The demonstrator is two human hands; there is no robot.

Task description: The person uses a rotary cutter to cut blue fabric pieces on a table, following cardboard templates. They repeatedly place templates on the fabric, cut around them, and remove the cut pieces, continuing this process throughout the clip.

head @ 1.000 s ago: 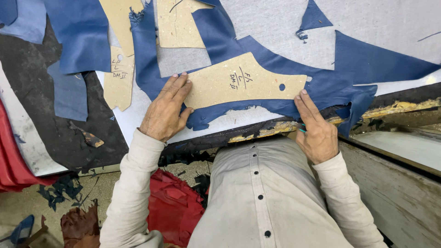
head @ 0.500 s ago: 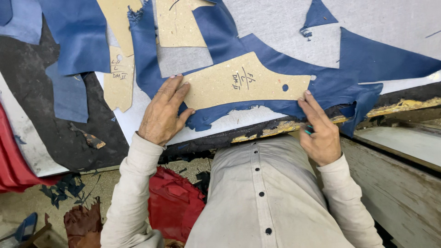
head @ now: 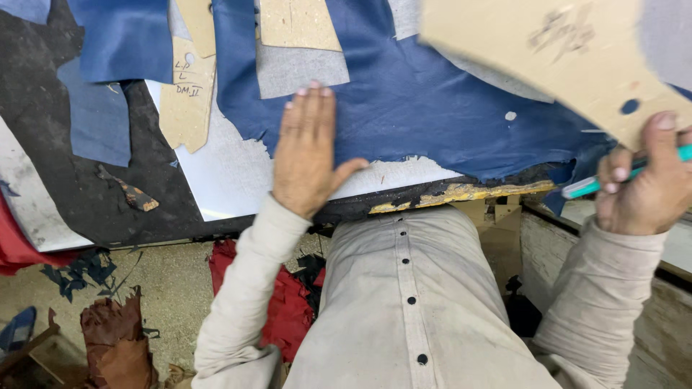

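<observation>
I read the step in hand as the cardboard pattern (head: 569,61) being lifted clear of the blue leather (head: 425,108): it sits blurred at the upper right of the frame, tan, stiff, with a punched hole near its lower edge. My right hand (head: 645,184) at the right edge pinches its lower corner, and the curled fingers (head: 618,175) also clamp a teal pen (head: 613,179). My left hand (head: 306,155), centre of the frame, lies flat on the leather, fingers pressed together and thumb splayed, pinning the sheet. The leather is matt, supple, with a ragged cut edge along the bottom. It lies on a pale surface (head: 216,184) whose front edge is worn and chipped. Further tan pattern pieces (head: 187,97) lie at the upper left. Judgement: any next move calls for keeping the leather flat and unshifted.
</observation>
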